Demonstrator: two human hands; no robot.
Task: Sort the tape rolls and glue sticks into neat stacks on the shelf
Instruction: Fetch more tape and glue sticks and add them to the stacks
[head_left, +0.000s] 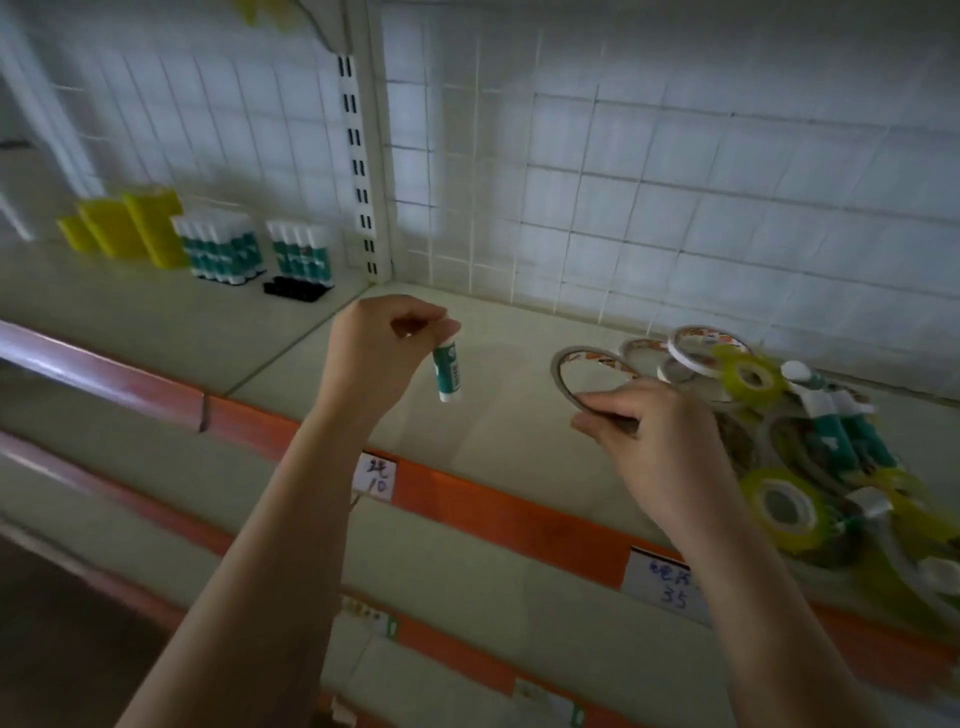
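My left hand (379, 348) pinches the top of a green-and-white glue stick (448, 371), which hangs upright above the shelf (493, 431). My right hand (654, 441) pinches the near rim of a thin, wide tape ring (563, 376) that is tilted up off the shelf. To the right lies a jumbled pile of tape rolls (779, 506), yellow-green ones and thin white ones, with several glue sticks (841, 436) mixed in. At the back left, glue sticks stand upright in two neat groups (223, 249) (304, 254).
Yellow boxes (130, 228) stand left of the upright glue sticks, and a flat black item (296, 290) lies in front of them. A slotted upright post (363, 171) divides the wire-grid back wall. An orange price rail (493, 504) with handwritten tags edges the shelf; lower shelves sit below.
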